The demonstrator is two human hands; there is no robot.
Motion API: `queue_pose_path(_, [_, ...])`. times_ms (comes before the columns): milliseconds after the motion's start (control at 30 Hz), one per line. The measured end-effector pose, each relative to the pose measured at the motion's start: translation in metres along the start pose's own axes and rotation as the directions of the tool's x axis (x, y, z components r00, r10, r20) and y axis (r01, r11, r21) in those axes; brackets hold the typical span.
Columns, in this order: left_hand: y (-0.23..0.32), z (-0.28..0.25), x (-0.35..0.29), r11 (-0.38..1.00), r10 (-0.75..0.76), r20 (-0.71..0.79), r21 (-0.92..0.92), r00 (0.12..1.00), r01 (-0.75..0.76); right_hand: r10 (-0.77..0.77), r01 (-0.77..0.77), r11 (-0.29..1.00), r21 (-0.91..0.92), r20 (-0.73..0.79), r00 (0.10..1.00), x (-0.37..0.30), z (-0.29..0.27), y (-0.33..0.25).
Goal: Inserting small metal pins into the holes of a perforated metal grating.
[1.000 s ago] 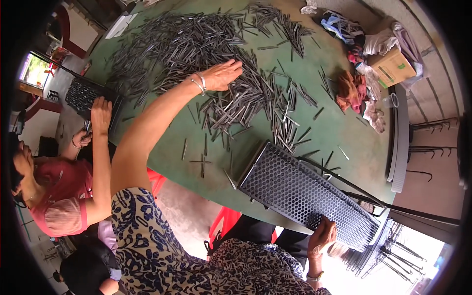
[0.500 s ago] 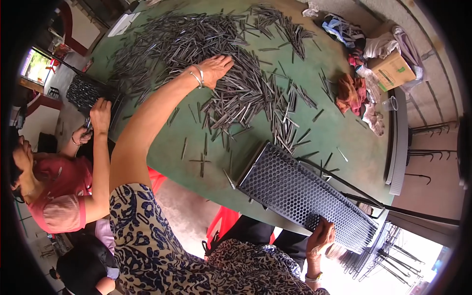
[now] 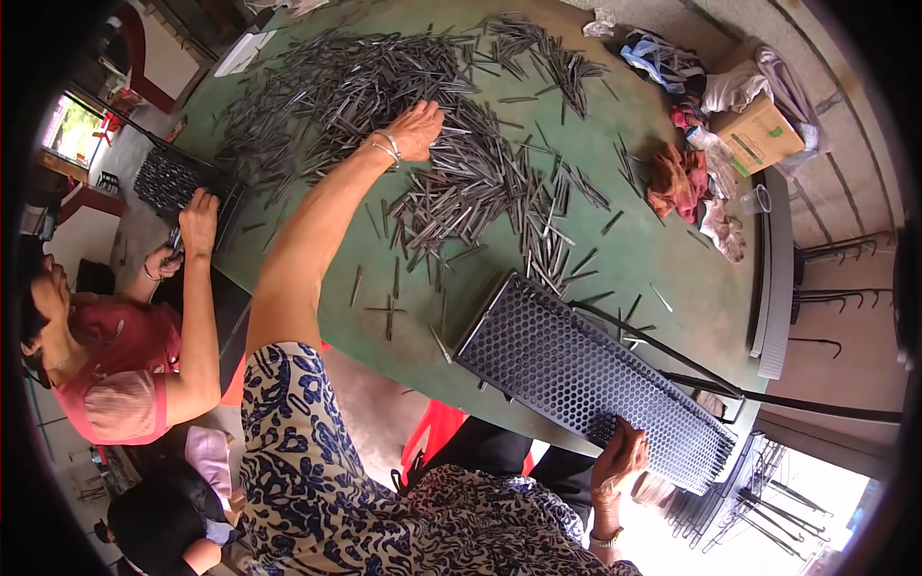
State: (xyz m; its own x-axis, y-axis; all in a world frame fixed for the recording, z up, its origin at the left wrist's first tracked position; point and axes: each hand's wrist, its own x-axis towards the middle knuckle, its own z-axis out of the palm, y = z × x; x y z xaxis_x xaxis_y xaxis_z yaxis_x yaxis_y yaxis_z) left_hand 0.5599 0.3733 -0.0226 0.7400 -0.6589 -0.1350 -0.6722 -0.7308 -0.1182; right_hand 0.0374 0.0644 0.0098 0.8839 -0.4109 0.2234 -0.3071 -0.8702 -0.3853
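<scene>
a long dark tray [image 3: 576, 370], pierced by rows of small round holes, is set slantwise across the near edge of the green surface [image 3: 711, 298]; a darker patch is seen among its holes beside the right hand [image 3: 622, 456]. the tray's lower side is met by this hand, its fingers curled; whether anything is pinched in that grip cannot be told. at the far left, a second tray [image 3: 168, 180], its face flecked with glints, is placed near a co-worker's hand [image 3: 199, 221]. a cardboard box [image 3: 759, 134] is flanked by crumpled cloths [image 3: 677, 180] (its contents are hidden), with a clear cup [image 3: 757, 200] placed near it.

slender, straight, dark rods [image 3: 471, 202], dully metallic in sheen, are heaped loosely over the middle of the surface. the left hand [image 3: 418, 132] is held at this heap, fingers bent downward; whether any rods are grasped in its grip cannot be told.
</scene>
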Motion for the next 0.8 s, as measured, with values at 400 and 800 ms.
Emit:
queue_pose_path(400, [0.004, -0.003, -0.003, 0.998, -0.009, -0.012, -0.070, 1.000, 0.008, -0.096, 0.095, 0.995, -0.009, -0.060, 0.994, 0.004, 0.002, 0.000])
queue_pose_path(800, [0.007, 0.026, -0.018, 0.931, -0.199, -0.310, -0.355, 0.930, 0.081, 0.003, -0.003, 1.000, 0.022, -0.017, 1.000, 0.000, 0.002, -0.002])
